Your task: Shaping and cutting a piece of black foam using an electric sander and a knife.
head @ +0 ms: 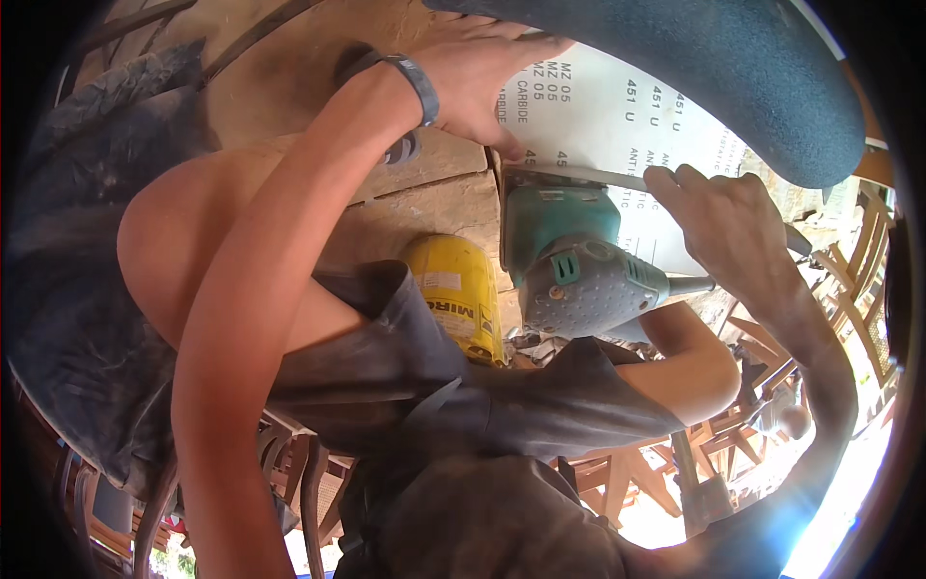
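Note:
A sheet of abrasive paper (593,94) lies before me, its pale printed back up. Its far part curls over and shows the dark blue-grey grit side (723,65). My left hand (481,83), with a dark band at the wrist, is spread on the sheet's left edge, thumb and fingers apart. A green and grey electric sander (579,268) rests on the near part of the sheet. Along its pad edge lies a thin flat strip (600,176), perhaps a blade, one end in my right hand (723,217). A dark end sticks out behind that hand.
A yellow tin (456,297) stands between my knees, close to the sander. Below the sheet are worn wooden boards (427,181). Wooden chair frames (861,289) crowd the right side, with another person (785,416) partly visible there. Dark cloth (79,289) is at the left.

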The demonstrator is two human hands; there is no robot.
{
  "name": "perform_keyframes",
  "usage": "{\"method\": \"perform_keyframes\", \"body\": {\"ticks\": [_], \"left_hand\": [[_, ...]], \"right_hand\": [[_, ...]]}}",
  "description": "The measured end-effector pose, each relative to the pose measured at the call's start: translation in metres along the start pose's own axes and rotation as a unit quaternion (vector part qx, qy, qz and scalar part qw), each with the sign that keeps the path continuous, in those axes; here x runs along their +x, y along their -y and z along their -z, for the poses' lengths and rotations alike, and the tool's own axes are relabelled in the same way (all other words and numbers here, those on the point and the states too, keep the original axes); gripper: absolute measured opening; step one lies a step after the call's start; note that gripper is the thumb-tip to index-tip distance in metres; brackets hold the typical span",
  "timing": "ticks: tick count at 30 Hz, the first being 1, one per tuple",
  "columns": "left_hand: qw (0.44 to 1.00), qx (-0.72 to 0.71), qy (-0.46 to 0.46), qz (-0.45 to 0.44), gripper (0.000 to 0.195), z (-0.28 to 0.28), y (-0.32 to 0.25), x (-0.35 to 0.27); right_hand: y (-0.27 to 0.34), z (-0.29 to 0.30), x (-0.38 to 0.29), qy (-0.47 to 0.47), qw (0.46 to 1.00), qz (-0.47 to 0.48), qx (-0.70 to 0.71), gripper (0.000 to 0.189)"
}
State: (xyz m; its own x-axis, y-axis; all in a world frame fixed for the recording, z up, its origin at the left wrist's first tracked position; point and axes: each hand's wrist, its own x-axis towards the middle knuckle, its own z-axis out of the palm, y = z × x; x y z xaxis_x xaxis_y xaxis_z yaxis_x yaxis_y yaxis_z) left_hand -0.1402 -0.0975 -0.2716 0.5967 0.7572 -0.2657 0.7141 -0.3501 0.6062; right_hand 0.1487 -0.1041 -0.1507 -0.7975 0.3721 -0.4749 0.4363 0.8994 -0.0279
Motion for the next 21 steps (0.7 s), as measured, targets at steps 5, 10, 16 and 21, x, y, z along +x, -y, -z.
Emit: {"method": "perform_keyframes", "body": {"ticks": [5, 10, 16, 21], "left_hand": [[0.997, 0.058, -0.048, -0.023, 0.116, 0.001, -0.004, 0.0], [0.995, -0.007, 0.098, 0.034, 0.103, 0.045, -0.027, 0.004], [0.997, -0.01, 0.069, 0.011, 0.104, 0.037, -0.022, 0.004], [0.998, -0.025, 0.061, -0.001, 0.104, 0.033, -0.02, 0.004]], "right_hand": [[0.005, 0.003, 0.012, 0.007, 1.0, 0.022, -0.014, 0.024], [0.008, 0.007, 0.012, 0.04, 0.999, 0.018, -0.022, 0.026], [0.009, 0.002, 0.007, 0.039, 0.999, -0.01, 0.036, 0.026], [0.013, 0.002, 0.003, 0.096, 0.992, -0.056, 0.061, 0.03]]}}
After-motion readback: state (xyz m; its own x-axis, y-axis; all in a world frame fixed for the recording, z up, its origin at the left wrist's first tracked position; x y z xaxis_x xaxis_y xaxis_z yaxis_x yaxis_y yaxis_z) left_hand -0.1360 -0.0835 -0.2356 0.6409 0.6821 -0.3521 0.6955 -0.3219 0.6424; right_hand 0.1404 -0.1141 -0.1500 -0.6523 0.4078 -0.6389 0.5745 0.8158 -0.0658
